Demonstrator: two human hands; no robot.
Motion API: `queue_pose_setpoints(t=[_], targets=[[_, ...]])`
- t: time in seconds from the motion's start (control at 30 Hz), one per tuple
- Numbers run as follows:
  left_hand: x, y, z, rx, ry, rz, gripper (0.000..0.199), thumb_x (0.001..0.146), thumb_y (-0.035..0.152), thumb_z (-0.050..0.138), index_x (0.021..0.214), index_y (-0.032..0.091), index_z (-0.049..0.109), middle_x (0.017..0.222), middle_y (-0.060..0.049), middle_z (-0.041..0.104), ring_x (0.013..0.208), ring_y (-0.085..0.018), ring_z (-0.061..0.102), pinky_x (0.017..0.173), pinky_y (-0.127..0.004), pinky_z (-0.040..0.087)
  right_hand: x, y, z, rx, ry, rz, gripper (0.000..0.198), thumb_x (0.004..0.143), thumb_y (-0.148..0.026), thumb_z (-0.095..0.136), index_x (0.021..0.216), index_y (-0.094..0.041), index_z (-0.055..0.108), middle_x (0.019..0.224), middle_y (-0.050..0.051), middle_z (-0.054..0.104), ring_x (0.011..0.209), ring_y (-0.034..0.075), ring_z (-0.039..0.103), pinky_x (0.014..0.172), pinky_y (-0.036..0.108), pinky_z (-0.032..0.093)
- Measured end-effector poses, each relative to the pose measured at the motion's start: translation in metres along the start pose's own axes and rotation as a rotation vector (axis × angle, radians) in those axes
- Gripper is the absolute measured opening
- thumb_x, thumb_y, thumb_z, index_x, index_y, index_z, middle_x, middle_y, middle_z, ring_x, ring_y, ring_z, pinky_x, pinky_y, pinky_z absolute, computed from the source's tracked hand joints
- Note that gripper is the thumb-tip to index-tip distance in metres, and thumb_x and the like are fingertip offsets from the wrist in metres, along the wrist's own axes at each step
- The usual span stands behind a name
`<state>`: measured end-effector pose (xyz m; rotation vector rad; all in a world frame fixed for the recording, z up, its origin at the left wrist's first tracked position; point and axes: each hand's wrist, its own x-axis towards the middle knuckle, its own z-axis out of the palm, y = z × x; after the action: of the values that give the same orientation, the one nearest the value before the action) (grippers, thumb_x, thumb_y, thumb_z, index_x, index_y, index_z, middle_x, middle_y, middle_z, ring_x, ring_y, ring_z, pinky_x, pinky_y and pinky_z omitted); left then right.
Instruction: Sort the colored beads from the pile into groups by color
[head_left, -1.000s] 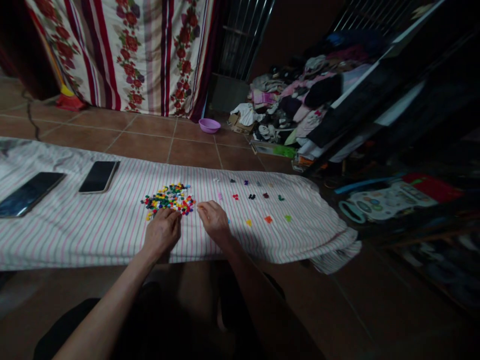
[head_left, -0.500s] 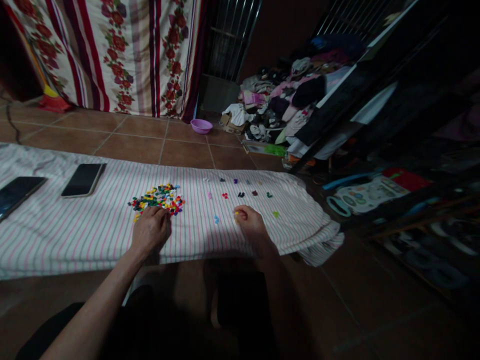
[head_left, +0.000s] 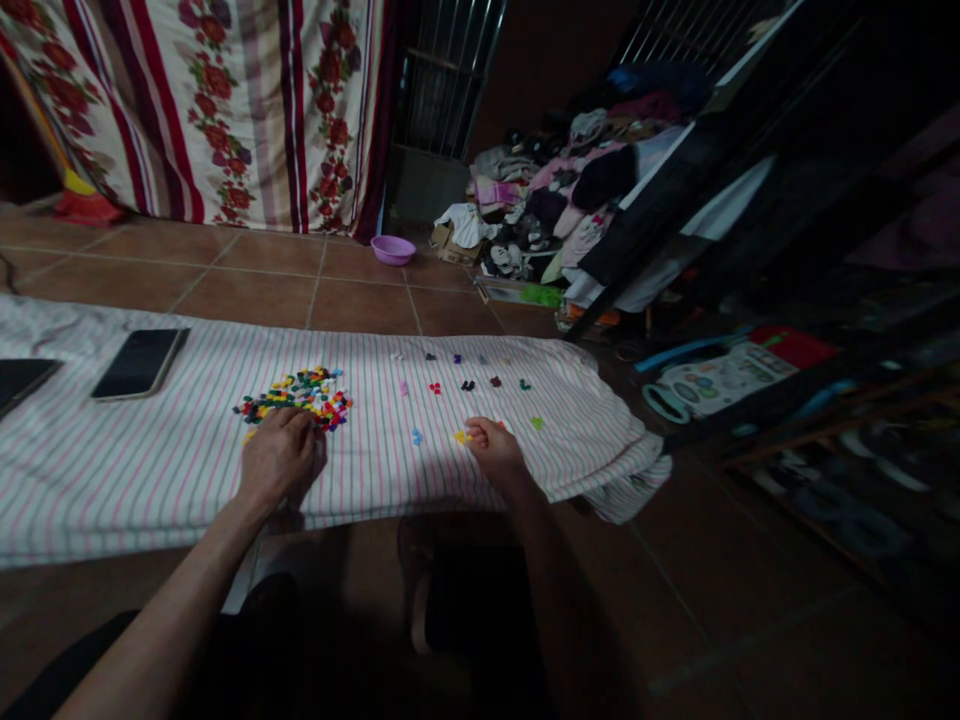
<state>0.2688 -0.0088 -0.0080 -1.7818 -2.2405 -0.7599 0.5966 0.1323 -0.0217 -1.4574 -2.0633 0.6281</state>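
A pile of small coloured plastic pieces (head_left: 319,390) lies on the striped cloth. My left hand (head_left: 279,447) rests at the pile's near edge, back upward and fingers bent; its fingertips are hidden. Farther right, my right hand (head_left: 496,450) has its fingers pinched together right beside some small yellow pieces (head_left: 460,437) on the cloth. Whether a piece is between those fingertips I cannot make out. Around it sit small single-colour groups: light blue pieces (head_left: 417,437), red pieces (head_left: 435,388), black pieces (head_left: 468,385), dark green pieces (head_left: 524,384) and lime pieces (head_left: 536,423). An orange-red spot shows just behind the right hand.
The striped cloth (head_left: 180,470) covers a long low surface. Two dark phones lie at the left, one whole phone (head_left: 141,363) and one cut by the frame edge. Beyond are a purple basin (head_left: 393,250), a heap of clothes (head_left: 555,190) and a floral curtain (head_left: 262,110).
The yellow piece that showed at my right fingertips is no longer seen apart; yellow pieces now show on the cloth beside them. My left hand stays at the pile. The whole view has shifted slightly.
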Motion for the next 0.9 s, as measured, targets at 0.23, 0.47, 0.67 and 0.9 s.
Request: queue_pose_setpoints(t=[0.23,0.47,0.67,0.9], targets=[[0.002,-0.001,-0.003,-0.011,-0.042,-0.039,0.036,0.09,0.033,0.038,0.1,0.017,0.069,0.106,-0.012,0.07,0.101,-0.026,0.061,0.083,-0.039,0.051,0.002,0.0,0.005,-0.068,-0.053,-0.093,0.037,0.068,-0.012,0.051,0.099,-0.016,0.071,0.088,0.005,0.07,0.077,0.016,0.062,0.078,0.031,0.051],[0.001,-0.008,-0.003,-0.009,-0.034,-0.034,0.039,0.092,0.037,0.037,0.103,0.017,0.069,0.11,-0.012,0.069,0.102,-0.027,0.06,0.088,-0.041,0.05,-0.002,-0.003,0.005,-0.132,-0.068,-0.177,0.039,0.071,-0.01,0.051,0.104,-0.017,0.072,0.097,0.007,0.069,0.09,0.018,0.061,0.087,0.033,0.049],[0.002,-0.007,-0.006,-0.006,-0.035,-0.051,0.04,0.092,0.036,0.036,0.103,0.017,0.069,0.109,-0.012,0.069,0.103,-0.026,0.06,0.09,-0.04,0.051,0.003,-0.007,0.008,-0.136,-0.116,-0.186,0.024,0.076,-0.015,0.055,0.092,-0.018,0.073,0.091,0.006,0.069,0.092,0.019,0.06,0.086,0.032,0.047],[0.003,-0.005,-0.009,-0.022,-0.091,-0.098,0.04,0.091,0.033,0.037,0.106,0.015,0.069,0.112,-0.012,0.069,0.107,-0.027,0.059,0.094,-0.041,0.051,0.006,-0.012,0.009,-0.199,-0.111,-0.148,0.021,0.077,-0.017,0.053,0.086,-0.019,0.072,0.088,0.006,0.066,0.09,0.019,0.059,0.084,0.03,0.045]])
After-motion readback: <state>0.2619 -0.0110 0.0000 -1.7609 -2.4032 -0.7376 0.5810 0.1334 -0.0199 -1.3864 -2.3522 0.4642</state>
